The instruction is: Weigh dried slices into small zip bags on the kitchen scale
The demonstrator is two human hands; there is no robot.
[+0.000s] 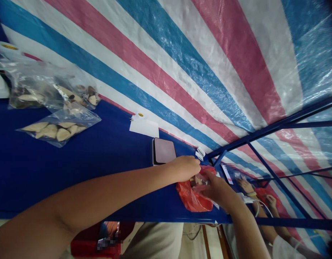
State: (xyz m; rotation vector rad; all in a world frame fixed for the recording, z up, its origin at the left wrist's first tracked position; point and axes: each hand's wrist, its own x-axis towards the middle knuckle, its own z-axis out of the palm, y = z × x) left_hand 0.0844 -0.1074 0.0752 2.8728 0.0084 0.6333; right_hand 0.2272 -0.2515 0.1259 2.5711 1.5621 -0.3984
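A crumpled red plastic bag (194,201) lies on the blue tabletop, its mouth turned up. Inside it shows clear plastic (199,184) with brown and pale pieces, too small to name. My left hand (187,168) reaches over from the left, fingers curled down at the bag's upper edge; the fingertips are hidden. From the right, my right hand (217,190) bends its fingers around the bag's opening, against the clear plastic. Just left of the bag stands a small flat scale-like device (165,150) with a grey top, partly behind my left wrist.
Clear bags of sliced pale pieces (60,131) and dark-edged ones (33,95) lie at the left. A white card (144,126) rests by the striped sheet (155,72). Blue metal bars (276,124) stand at right; beyond them a co-worker's hands (246,185) handle another red bag.
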